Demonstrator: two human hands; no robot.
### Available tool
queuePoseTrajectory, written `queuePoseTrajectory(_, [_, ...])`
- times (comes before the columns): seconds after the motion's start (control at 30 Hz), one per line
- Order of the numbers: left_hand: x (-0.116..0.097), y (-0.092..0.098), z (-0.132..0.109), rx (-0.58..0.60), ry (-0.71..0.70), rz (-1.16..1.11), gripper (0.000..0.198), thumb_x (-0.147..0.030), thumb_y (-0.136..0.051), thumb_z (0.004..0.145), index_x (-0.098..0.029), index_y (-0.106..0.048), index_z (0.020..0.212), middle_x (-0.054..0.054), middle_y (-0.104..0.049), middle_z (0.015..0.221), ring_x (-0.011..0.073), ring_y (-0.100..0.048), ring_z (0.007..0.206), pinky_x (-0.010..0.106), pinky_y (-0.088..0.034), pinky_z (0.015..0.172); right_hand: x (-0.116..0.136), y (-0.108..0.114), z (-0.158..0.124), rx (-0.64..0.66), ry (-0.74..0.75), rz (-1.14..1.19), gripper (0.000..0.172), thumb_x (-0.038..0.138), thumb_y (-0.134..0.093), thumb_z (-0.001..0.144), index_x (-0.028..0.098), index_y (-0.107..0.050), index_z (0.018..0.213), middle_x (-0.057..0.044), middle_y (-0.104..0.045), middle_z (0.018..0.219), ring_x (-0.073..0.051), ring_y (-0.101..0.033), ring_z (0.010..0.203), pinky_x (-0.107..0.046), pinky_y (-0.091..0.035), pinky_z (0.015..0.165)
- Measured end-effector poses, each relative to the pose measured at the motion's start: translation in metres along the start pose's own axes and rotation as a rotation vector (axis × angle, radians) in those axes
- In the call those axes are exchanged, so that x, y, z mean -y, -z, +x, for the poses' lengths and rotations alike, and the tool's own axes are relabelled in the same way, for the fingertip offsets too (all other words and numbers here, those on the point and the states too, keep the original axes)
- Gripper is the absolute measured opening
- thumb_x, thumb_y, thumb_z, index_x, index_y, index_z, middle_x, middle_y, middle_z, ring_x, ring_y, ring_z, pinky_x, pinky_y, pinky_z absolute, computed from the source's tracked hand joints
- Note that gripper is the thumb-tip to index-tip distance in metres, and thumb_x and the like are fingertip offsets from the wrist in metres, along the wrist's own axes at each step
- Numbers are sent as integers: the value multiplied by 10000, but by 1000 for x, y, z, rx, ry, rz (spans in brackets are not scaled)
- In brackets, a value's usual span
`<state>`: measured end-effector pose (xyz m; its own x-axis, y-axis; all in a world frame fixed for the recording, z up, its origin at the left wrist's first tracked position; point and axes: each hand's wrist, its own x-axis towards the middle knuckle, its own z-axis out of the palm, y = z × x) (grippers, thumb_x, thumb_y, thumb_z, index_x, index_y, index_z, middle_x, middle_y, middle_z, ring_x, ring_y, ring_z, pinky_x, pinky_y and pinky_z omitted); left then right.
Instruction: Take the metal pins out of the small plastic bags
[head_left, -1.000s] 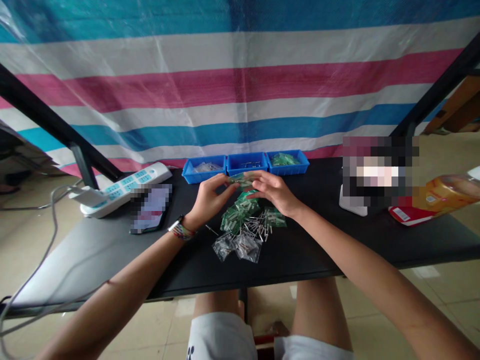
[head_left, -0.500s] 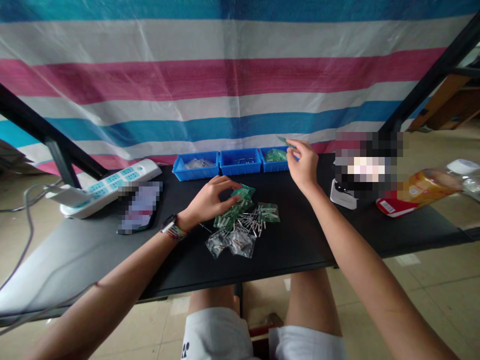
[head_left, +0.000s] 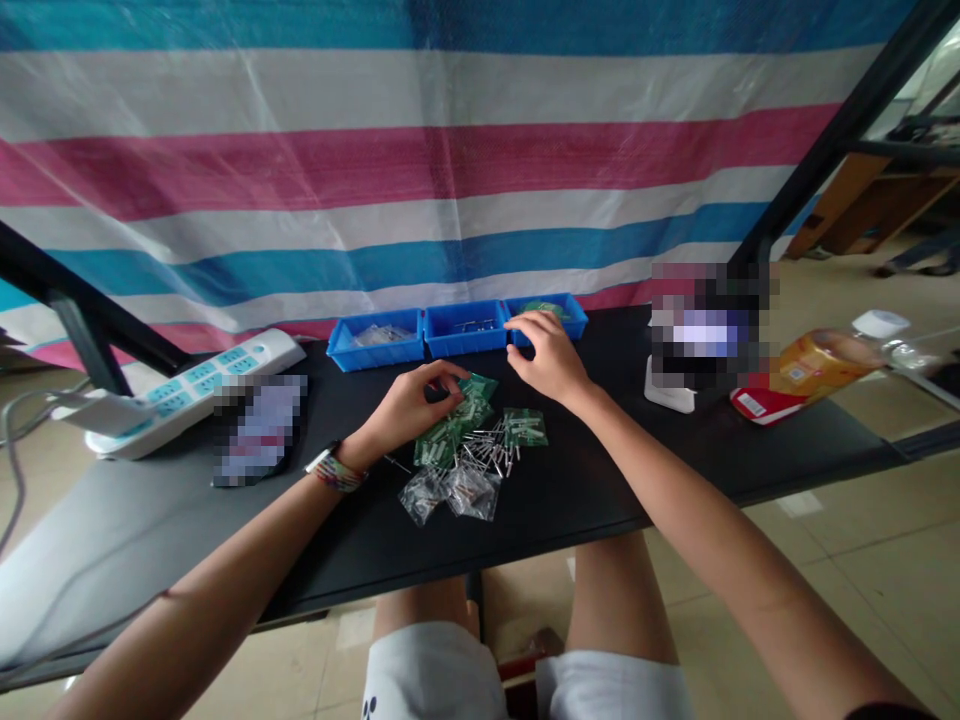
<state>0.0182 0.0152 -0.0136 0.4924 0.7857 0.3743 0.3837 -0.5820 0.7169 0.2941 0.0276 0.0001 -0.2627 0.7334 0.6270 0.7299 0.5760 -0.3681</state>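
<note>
My left hand (head_left: 416, 405) rests beside a heap of small green packets (head_left: 442, 440), thumb and forefinger curved apart at its upper edge. In front of the right blue bin (head_left: 576, 328), my right hand (head_left: 551, 360) is in the air with its fingers parted and nothing in them. Green packets (head_left: 541, 308) lie inside that bin, partly hidden by the hand. Thin metal pins or rivets (head_left: 495, 447) are spread beside the heap, with another green packet (head_left: 526, 428) to their right. Nearer the table edge lie two clear bags (head_left: 474, 490) with small parts inside.
The left blue bin (head_left: 375, 355) holds clear bags, and the middle blue bin (head_left: 465, 343) holds metal pieces. A white power strip (head_left: 202, 385) and a blurred phone-like object (head_left: 262, 430) are on the left. At right are a white case (head_left: 667, 393) and a drink bottle (head_left: 817, 362).
My right hand has let go of the green packet it held near the right bin. It has moved left and down toward the heap. The left hand has stayed beside the packets.
</note>
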Motion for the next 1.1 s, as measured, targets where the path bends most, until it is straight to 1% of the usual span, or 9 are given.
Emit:
queuePoseTrajectory(0.13, [-6,3,2,-109,71,-292,220,-344,-809,885,-196,-732,1028,11,-690,808,170,-676,733,302,-571,720,29,-1,-8,177,240,107,534,96,-594,949,223,-655,1464,-126,-654,1446,-295,-568,1400,-508,-466,1241])
queuePoseTrajectory(0.27, [-12,7,5,-257,100,-499,304,-338,-896,817,-197,-715,1018,-7,-664,820,144,-651,756,268,-565,742,44,-3,-15,254,351,99,743,76,-623,959,304,-479,1651,-105,-481,1662,-305,-492,1516,-534,-474,1270])
queuePoseTrajectory(0.33, [-14,7,6,-290,116,-577,319,-323,-918,797,-200,-727,1021,-4,-672,833,135,-643,757,242,-547,716,44,-5,-15,218,399,113,668,92,-633,991,302,-531,1617,-107,-493,1653,-308,-517,1497,-549,-498,1253])
queuePoseTrajectory(0.43, [-17,6,6,-255,168,-647,272,-304,-921,796,-190,-752,976,1,-687,830,120,-633,722,220,-520,661,43,-7,-13,130,441,166,383,151,-621,1051,266,-725,1401,-110,-624,1525,-293,-592,1414,-548,-533,1213])
queuePoseTrajectory(0.53, [-18,6,3,-177,181,-622,207,-348,-836,894,-172,-783,989,41,-742,881,153,-690,755,276,-578,719,43,-11,-11,34,323,328,224,242,-620,1082,230,-809,1202,-105,-754,1316,-268,-687,1249,-505,-576,1129])
queuePoseTrajectory(0.67, [-17,8,-3,-185,-19,-282,322,-313,-738,982,-196,-762,1281,94,-772,1091,213,-744,928,375,-631,869,40,-20,-9,-6,-111,702,269,418,-697,1030,180,-818,1064,-70,-811,980,-226,-743,896,-388,-631,847])
queuePoseTrajectory(0.8, [-21,8,-5,-228,-296,175,593,-210,-731,984,-291,-597,1556,122,-678,1406,263,-707,1196,444,-620,1016,35,-26,-8,48,-393,965,501,512,-833,895,183,-771,1267,2,-724,726,-207,-702,708,-347,-605,688])
queuePoseTrajectory(0.93, [-26,9,-5,-210,-409,380,367,-194,-688,1022,-287,-721,1376,107,-694,1423,293,-662,1301,518,-554,1120,41,-26,-9,136,-466,1136,667,557,-879,837,238,-702,1395,37,-686,711,-197,-697,685,-373,-643,693])
queuePoseTrajectory(1.1, [-23,11,-5,-244,-303,263,141,-280,-689,1040,-205,-776,1121,64,-785,1012,221,-728,964,376,-586,903,47,-16,-9,247,-386,1140,543,675,-656,978,186,-786,1175,-64,-755,905,-200,-740,804,-369,-649,749])
